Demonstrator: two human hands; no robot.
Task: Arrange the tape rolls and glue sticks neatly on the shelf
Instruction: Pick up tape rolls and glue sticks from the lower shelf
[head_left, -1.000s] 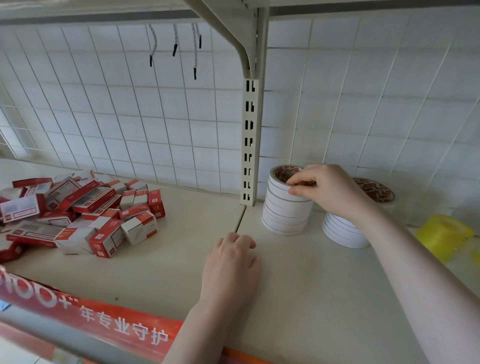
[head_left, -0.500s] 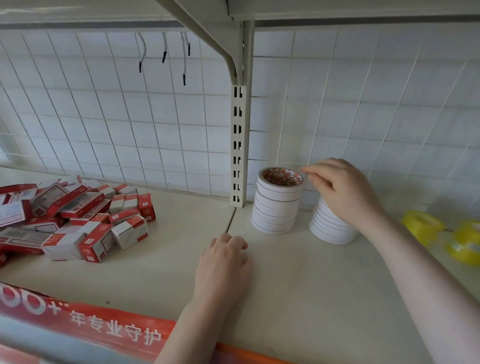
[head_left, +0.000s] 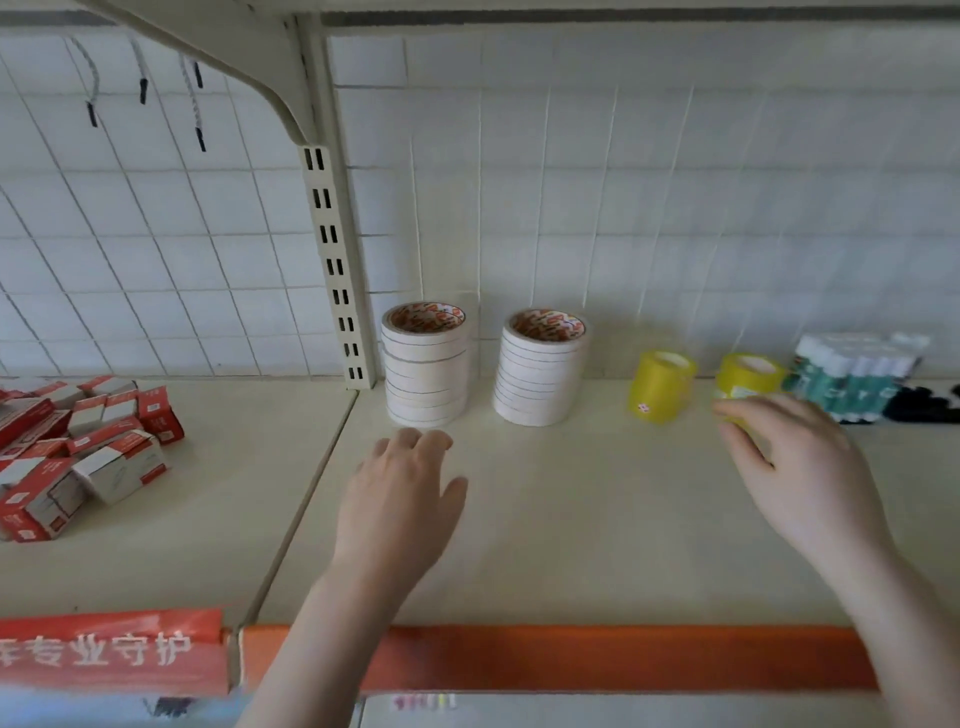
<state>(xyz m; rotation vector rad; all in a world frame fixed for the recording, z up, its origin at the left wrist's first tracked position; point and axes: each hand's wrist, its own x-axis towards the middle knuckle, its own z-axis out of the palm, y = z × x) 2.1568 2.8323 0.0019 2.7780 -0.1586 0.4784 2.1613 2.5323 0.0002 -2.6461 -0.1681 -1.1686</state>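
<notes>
The right hand (head_left: 800, 467), fingers loose and empty, hovers just before the nearer yellow tape roll (head_left: 750, 375), standing upright near the shelf (head_left: 597, 519) back; the left hand (head_left: 400, 499) rests relaxed, farther off

two upright white tape stacks (head_left: 426, 364) (head_left: 540, 366), yellow rolls (head_left: 661, 387) (head_left: 748, 376), glue sticks (head_left: 852, 374) rightward

— How's my feed on your end?
— Bright, soft and even, no glare. I see only faint shadows under the white tape stacks (head_left: 426, 364).
— Sharp?
— Centre's fair. The right hand (head_left: 800, 478) and yellow rolls (head_left: 662, 387) smear, and my wide lens bends the grid at the edges.
</notes>
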